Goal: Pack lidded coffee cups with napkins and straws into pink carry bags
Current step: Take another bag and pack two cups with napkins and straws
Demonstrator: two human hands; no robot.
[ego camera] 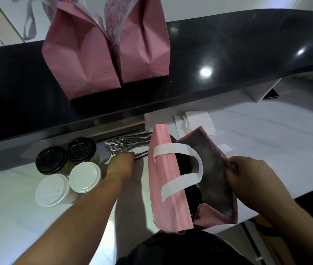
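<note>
An open pink carry bag [169,180] with a white handle stands on the white counter in front of me, dark cup lids showing inside. My right hand [247,175] grips the bag's right rim and holds it open. My left hand [122,162] reaches to the pile of wrapped straws [127,143] left of the bag, its fingers curled on a straw. Two black-lidded cups [51,159] and two white-lidded cups [85,176] stand at the left. White napkins [197,121] lie behind the bag.
Two closed pink bags [81,60] stand side by side on the raised black counter [228,54] behind the work surface. The white counter [266,134] extends to the right of the open bag.
</note>
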